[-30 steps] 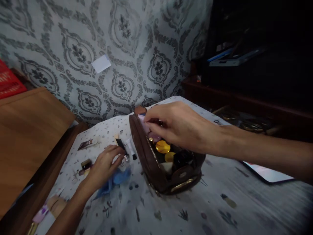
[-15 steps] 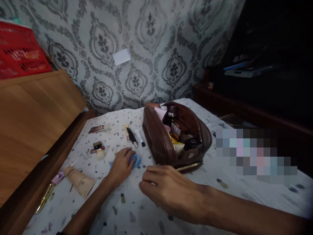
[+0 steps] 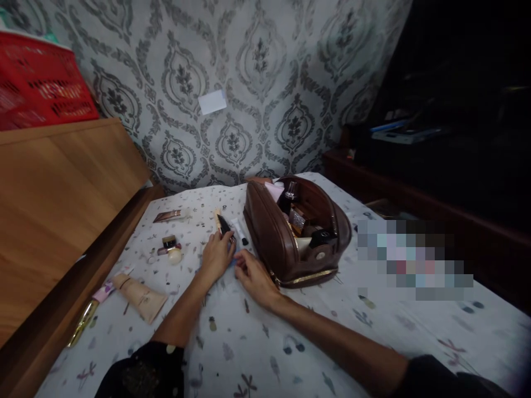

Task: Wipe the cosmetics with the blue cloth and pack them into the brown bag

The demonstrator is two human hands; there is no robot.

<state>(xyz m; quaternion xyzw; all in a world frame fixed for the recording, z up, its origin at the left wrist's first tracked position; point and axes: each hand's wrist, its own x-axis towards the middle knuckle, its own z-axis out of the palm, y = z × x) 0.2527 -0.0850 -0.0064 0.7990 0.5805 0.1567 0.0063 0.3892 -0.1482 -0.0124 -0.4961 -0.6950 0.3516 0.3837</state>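
A brown leather cosmetics bag [image 3: 274,237] stands open on the patterned sheet [image 3: 315,331], packed with bottles and compacts. My left hand [image 3: 217,255] rests palm down on the sheet just left of the bag, its fingers reaching a black tube [image 3: 224,224] and covering a blue thing that barely shows. My right hand [image 3: 254,276] lies beside it with fingers curled, touching the same spot near the bag's front corner. What the curled fingers hold is hidden.
Loose cosmetics lie to the left: a small jar and lipstick [image 3: 171,250], a flat bronze tube [image 3: 167,215], a beige tube [image 3: 139,296], a gold stick [image 3: 83,323]. A wooden board [image 3: 53,204] and red crate [image 3: 39,83] stand left. Dark furniture fills the right.
My right hand left the bag's inside and came down to the sheet next to my left hand. My left hand slid slightly toward the tubes. The view pulled back.
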